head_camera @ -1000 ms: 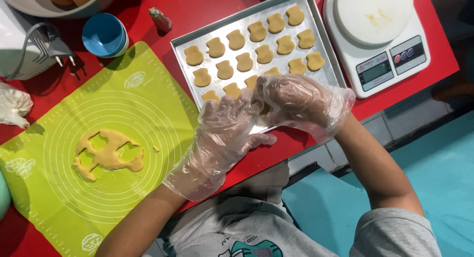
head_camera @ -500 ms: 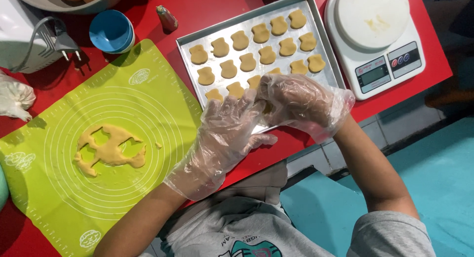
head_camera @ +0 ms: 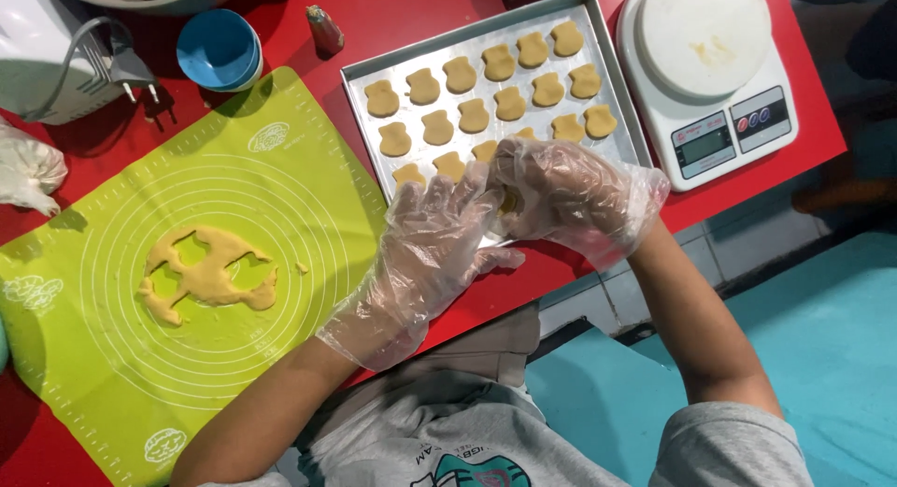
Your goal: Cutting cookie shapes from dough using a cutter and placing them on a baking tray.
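Head view. Both hands, in loose clear plastic gloves, are meeting over the near edge of the baking tray (head_camera: 628,122) on the red tabletop (head_camera: 411,20). The left hand (head_camera: 439,249) is lying with fingers extended and slightly spread, tips pointing toward the tray. The right hand (head_camera: 561,193) is curling inward, its fingers closing round a small piece of yellow dough (head_camera: 509,202) that is showing only faintly between the two gloves; the exact pinch cannot be told through the plastic. The dough piece is lying directly between the hands, nearer the right hand's fingertips, just over the tray's near rim beside the last row of cut dough shapes (head_camera: 486,94). Its long axis cannot be made out. Left of the tray, a green silicone mat (head_camera: 280,216) is carrying the leftover dough sheet (head_camera: 210,272) with cut-out holes. A blue cup (head_camera: 217,48), a white kitchen scale (head_camera: 715,71) and a white appliance with a plug (head_camera: 56,66) are standing well apart from the hands.
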